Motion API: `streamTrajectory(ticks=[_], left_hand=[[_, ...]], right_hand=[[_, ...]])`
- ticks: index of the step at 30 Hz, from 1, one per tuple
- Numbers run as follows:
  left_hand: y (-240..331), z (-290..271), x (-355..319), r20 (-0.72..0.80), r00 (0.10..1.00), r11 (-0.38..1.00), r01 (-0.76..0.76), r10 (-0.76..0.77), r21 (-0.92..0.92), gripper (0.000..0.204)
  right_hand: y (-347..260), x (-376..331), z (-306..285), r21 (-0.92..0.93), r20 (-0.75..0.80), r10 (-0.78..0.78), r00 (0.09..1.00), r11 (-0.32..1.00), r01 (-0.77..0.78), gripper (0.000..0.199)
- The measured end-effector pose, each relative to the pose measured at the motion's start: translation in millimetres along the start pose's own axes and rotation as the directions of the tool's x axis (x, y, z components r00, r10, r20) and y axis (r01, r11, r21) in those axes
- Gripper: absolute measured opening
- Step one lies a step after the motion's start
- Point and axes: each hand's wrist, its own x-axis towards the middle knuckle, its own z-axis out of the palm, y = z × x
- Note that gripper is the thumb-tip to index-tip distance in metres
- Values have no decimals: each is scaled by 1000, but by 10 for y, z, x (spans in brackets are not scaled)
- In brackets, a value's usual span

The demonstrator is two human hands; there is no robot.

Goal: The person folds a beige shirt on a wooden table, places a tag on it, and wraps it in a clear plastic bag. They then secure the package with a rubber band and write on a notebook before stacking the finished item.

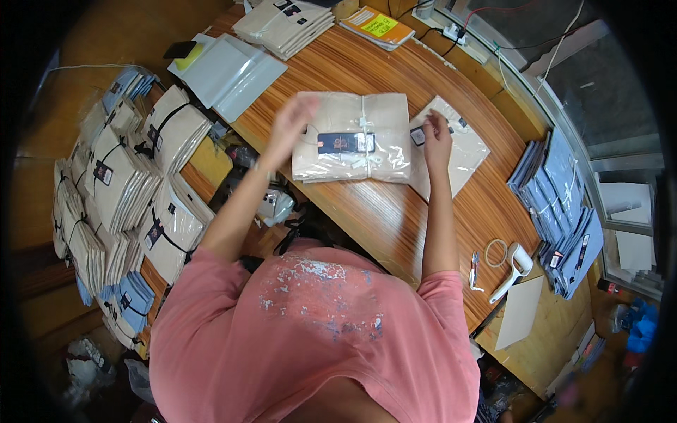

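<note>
A stack of folded beige fabric in clear plastic (331, 168), tied with a white cord and bearing a dark hang tag (345, 143), lies on the wooden table in front of me. My left hand (296, 118), smeared by motion, is at the stack's upper left edge; its fingers cannot be made out. To the right, a single beige packet (462, 151) lies askew, its left side against the stack. Over this packet my right hand (438, 137) has its fingers bent and closed beside a small dark tag (417, 136). What they pinch is too small to tell.
Tied beige bundles (116, 180) crowd the left side; blue packets (553, 180) lie at the right. Near the right front edge are a lint roller (516, 271), small snips (474, 271) and a ring (496, 252). Clear plastic sleeves (233, 74) and a notebook (377, 28) lie farther back.
</note>
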Motion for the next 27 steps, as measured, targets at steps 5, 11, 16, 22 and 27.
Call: streamTrajectory(ticks=[5,11,16,22,27], left_hand=[[-1118,-187,235,-117,869,831,409,-481,-378,58],[-912,589,-602,-441,783,892,318,-438,-321,74],[-425,501,-586,-523,772,810,18,360,586,55],[-282,1094,41,431,888,930,-282,160,236,20],[-535,1121,117,516,804,792,-508,296,337,15]], right_hand=[[352,-524,-193,-802,84,-35,996,590,89,52],[526,-764,-897,-689,43,134,990,722,-68,50],[-149,-1109,-453,-212,-107,47,993,975,-69,18],[-259,-994,110,-326,-36,79,996,941,-86,18],[-626,-1123,231,-514,28,325,945,816,-265,26]])
